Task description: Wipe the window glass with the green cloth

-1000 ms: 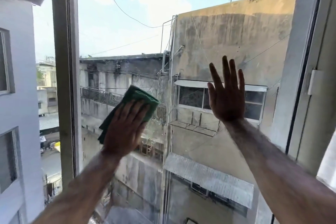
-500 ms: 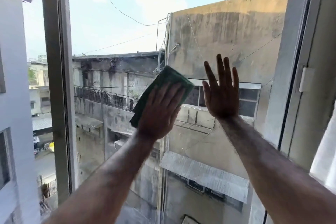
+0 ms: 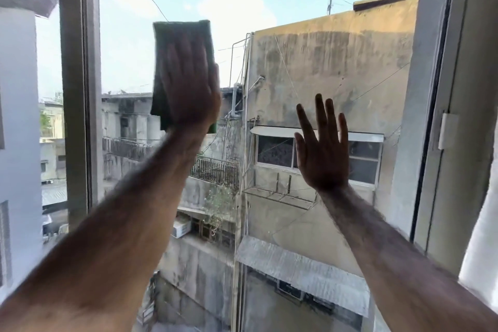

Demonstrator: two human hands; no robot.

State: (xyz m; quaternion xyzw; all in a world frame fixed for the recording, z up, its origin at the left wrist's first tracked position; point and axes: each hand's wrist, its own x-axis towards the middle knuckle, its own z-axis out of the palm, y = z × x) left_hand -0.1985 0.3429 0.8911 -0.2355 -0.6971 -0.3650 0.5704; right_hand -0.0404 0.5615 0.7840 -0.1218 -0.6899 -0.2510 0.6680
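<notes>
The window glass [image 3: 323, 48] fills the middle of the head view, with sky and old buildings behind it. A folded green cloth [image 3: 175, 32] lies flat against the upper left part of the pane. My left hand [image 3: 188, 86] presses on the cloth with fingers pointing up, covering its lower half. My right hand [image 3: 322, 153] rests flat on the glass lower and to the right, fingers spread, holding nothing.
A vertical frame post [image 3: 78, 89] bounds the pane on the left. The right frame [image 3: 442, 89] carries a small white latch [image 3: 447, 131]. A pale curtain edge [image 3: 482, 250] hangs at the far right.
My left hand has swept the cloth up and to the right, from the lower left of the pane to its upper part. My right hand has stayed flat on the glass.
</notes>
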